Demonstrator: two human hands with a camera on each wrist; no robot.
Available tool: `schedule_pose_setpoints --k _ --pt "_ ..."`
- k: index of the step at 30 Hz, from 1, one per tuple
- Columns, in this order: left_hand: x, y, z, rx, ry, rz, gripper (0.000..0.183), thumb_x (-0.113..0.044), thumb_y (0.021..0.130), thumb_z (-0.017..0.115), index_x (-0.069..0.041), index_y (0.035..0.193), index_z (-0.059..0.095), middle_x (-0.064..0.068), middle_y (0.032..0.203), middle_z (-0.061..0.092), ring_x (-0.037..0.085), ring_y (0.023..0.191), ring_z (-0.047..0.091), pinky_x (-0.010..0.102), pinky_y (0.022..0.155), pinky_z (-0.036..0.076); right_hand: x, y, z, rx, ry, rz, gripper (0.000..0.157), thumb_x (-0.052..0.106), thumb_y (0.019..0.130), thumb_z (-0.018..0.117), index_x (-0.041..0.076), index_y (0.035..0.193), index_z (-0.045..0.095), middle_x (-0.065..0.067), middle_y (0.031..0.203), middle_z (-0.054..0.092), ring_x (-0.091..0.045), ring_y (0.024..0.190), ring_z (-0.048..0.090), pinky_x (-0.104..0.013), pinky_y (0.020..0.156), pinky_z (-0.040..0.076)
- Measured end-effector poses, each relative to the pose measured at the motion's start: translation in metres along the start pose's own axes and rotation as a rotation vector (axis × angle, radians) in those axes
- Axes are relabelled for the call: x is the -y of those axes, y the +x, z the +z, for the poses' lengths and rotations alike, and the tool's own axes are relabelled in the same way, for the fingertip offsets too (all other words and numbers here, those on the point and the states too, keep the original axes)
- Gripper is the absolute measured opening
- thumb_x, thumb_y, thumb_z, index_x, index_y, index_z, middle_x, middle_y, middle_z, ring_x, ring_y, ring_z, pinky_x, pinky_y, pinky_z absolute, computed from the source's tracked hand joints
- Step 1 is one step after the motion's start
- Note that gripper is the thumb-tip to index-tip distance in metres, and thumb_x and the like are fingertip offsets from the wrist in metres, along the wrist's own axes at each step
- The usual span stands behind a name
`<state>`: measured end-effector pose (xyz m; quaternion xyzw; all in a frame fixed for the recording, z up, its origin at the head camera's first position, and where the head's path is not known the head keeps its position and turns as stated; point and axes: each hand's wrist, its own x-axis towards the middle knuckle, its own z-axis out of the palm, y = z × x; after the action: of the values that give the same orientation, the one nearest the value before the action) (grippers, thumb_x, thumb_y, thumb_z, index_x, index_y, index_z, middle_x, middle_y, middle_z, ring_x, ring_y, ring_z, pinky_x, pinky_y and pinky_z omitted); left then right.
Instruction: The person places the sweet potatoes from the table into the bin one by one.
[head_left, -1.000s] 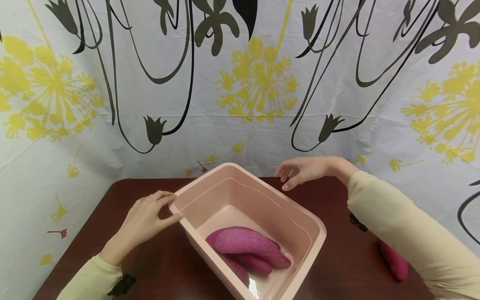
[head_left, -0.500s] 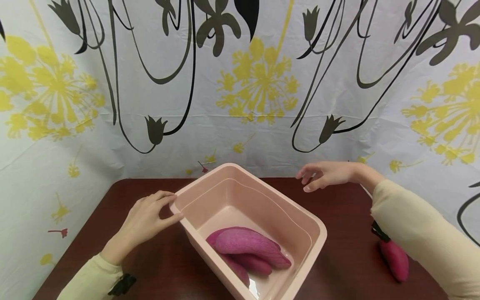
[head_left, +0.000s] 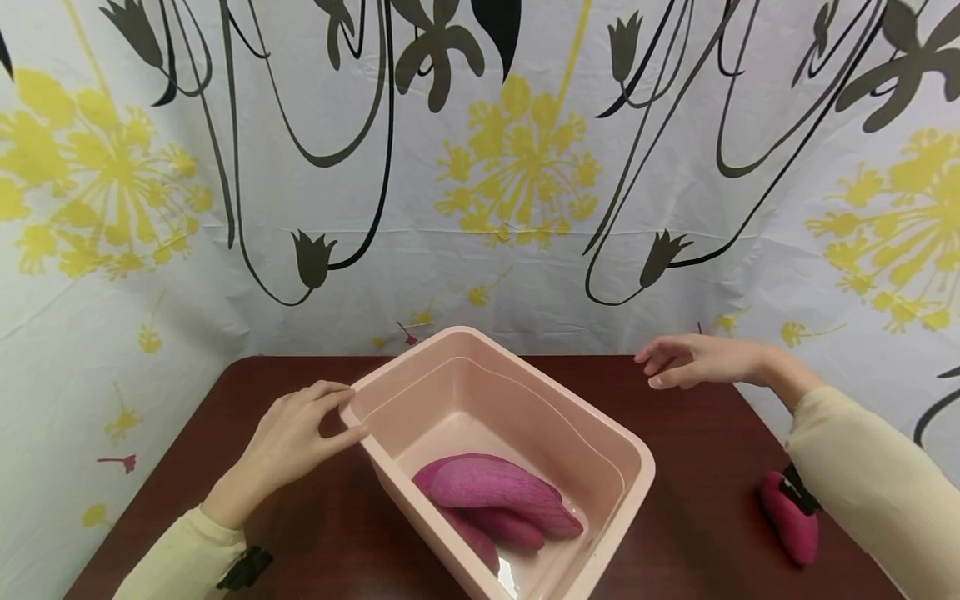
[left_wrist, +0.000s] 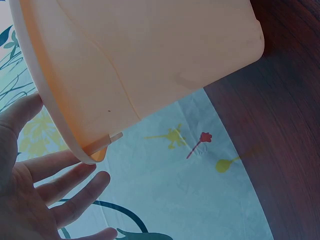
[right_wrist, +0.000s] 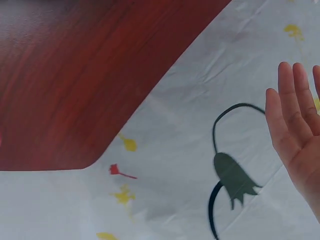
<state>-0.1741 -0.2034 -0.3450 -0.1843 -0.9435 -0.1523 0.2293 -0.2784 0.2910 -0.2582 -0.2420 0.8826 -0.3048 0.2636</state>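
Observation:
A pink plastic tub [head_left: 495,371] stands on the dark red table. Inside lie several purple sweet potatoes [head_left: 502,492], heaped toward its near end. My left hand [head_left: 300,429] holds the tub's left corner, its thumb and forefinger on either side of the rim; the other fingers spread loosely below the rim in the left wrist view. Beyond the tub's right side, my right hand [head_left: 705,362] hangs in the air with relaxed fingers and holds nothing. Another reddish-purple sweet potato [head_left: 791,521] lies on the table at the right, partly covered by the black band on my right wrist.
The table [head_left: 690,475] has a rounded far left corner. Behind it and at both sides hangs a white curtain [head_left: 442,275] with yellow and dark grey flower prints, close to the table's far edge.
My right hand has moved right and slightly nearer, away from the tub. More of the sweet potato on the table shows than at first. Left hand and tub stay put.

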Motion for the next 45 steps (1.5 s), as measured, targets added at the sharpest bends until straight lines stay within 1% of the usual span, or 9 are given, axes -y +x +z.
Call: schedule_pose_setpoints --k 9,13,16,20,23,28,32,41,45 --pt "0.000 0.000 0.000 -0.002 -0.003 0.003 0.052 -0.044 0.070 0.069 -0.004 0.104 0.065 0.006 0.104 0.058 0.025 0.091 0.056 0.047 0.078 0.040 -0.031 -0.020 -0.004 -0.035 0.048 0.033 0.042 0.019 0.087 0.056 0.001 0.121 0.042 -0.016 0.114 0.047 -0.027 0.103 0.050 -0.038 0.079 0.043" --pt "0.000 0.001 0.000 -0.004 -0.002 0.007 0.052 -0.044 0.070 0.069 -0.004 0.104 0.065 0.006 0.104 0.058 0.025 0.091 0.056 0.047 0.078 0.040 -0.042 -0.028 -0.005 -0.055 0.058 0.040 0.042 0.018 0.087 0.056 -0.001 0.121 0.041 -0.017 0.115 0.047 -0.028 0.104 0.048 -0.036 0.078 0.044" --pt "0.000 0.001 0.000 -0.008 0.000 0.011 0.052 -0.043 0.069 0.070 -0.004 0.104 0.065 0.006 0.104 0.058 0.025 0.091 0.056 0.046 0.078 0.040 -0.050 -0.033 -0.006 -0.061 0.063 0.047 0.041 0.018 0.087 0.055 -0.001 0.121 0.041 -0.017 0.116 0.047 -0.025 0.104 0.048 -0.035 0.077 0.044" --pt "0.000 0.001 -0.001 -0.009 0.002 0.015 0.052 -0.042 0.069 0.070 -0.004 0.104 0.065 0.006 0.103 0.058 0.025 0.090 0.056 0.046 0.077 0.041 -0.061 -0.039 -0.006 -0.057 0.074 0.058 0.040 0.018 0.089 0.053 0.000 0.121 0.040 -0.017 0.116 0.047 -0.015 0.101 0.051 -0.035 0.077 0.044" --pt "0.000 0.001 -0.001 -0.008 0.002 0.014 0.052 -0.042 0.069 0.070 -0.004 0.103 0.065 0.006 0.103 0.058 0.025 0.090 0.056 0.046 0.077 0.041 -0.071 -0.043 -0.004 -0.057 0.078 0.063 0.040 0.018 0.089 0.052 -0.001 0.122 0.039 -0.017 0.116 0.047 -0.013 0.099 0.052 -0.034 0.076 0.045" --pt "0.000 0.001 -0.001 -0.003 0.003 0.008 0.052 -0.042 0.069 0.070 -0.004 0.104 0.065 0.006 0.104 0.058 0.025 0.091 0.056 0.046 0.078 0.041 -0.089 -0.049 -0.001 -0.078 0.092 0.088 0.040 0.019 0.089 0.052 -0.002 0.122 0.040 -0.016 0.114 0.048 -0.018 0.098 0.052 -0.034 0.075 0.045" --pt "0.000 0.001 -0.001 0.001 0.003 0.004 0.052 -0.043 0.070 0.070 -0.004 0.104 0.065 0.006 0.104 0.058 0.025 0.092 0.056 0.047 0.078 0.040 -0.103 -0.055 0.002 -0.080 0.119 0.129 0.041 0.019 0.090 0.050 -0.002 0.123 0.039 -0.015 0.112 0.050 -0.018 0.096 0.052 -0.035 0.074 0.045" --pt "0.000 0.001 0.000 0.000 0.001 0.004 0.052 -0.043 0.070 0.069 -0.004 0.104 0.065 0.006 0.104 0.058 0.025 0.091 0.056 0.046 0.078 0.041 -0.126 -0.065 0.009 -0.085 0.141 0.188 0.042 0.021 0.090 0.049 -0.003 0.122 0.037 -0.013 0.108 0.051 -0.023 0.095 0.049 -0.037 0.072 0.044" --pt "0.000 0.000 0.000 0.003 -0.003 -0.002 0.052 -0.043 0.070 0.069 -0.004 0.104 0.065 0.006 0.105 0.058 0.025 0.092 0.055 0.046 0.078 0.041 -0.137 -0.067 0.014 -0.096 0.131 0.234 0.044 0.023 0.090 0.050 -0.003 0.122 0.037 -0.016 0.111 0.050 -0.029 0.099 0.048 -0.040 0.073 0.044"
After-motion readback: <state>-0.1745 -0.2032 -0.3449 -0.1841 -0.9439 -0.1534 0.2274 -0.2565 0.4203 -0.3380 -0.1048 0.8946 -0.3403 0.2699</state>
